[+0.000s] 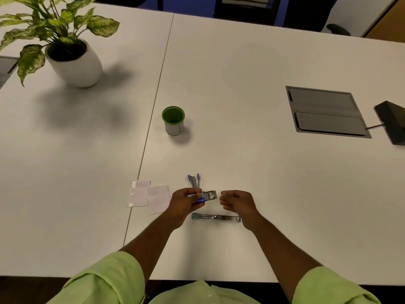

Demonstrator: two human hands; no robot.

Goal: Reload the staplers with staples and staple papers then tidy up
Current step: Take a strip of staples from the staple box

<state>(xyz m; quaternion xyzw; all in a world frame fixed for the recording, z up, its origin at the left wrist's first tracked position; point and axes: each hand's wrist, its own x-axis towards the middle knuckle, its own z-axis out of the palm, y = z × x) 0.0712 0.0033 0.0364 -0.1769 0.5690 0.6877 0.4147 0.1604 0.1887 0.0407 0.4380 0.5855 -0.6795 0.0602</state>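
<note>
The left hand [185, 201] gripped a small blue cardboard staple box [205, 197], its tray slid open; the right hand [237, 201] hovered just beside, fingers loosely curled, empty. An opened silver stapler [216, 217] lay nearer the tabletop's [241, 163] front edge, apparently unloaded; white papers [149, 196] waited unstapled leftward.

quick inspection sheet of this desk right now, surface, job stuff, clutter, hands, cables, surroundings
surface: white table, seam left of centre
job's things: staple box open; stapler opened flat near the hands; second stapler behind the box; papers to the left
clutter: green-rimmed cup; potted plant
grippers: left hand grips the staple box; right hand holds nothing, fingers loosely curled
cables: thin lead at black device
surroundings: floor-box hatch; chairs
</note>
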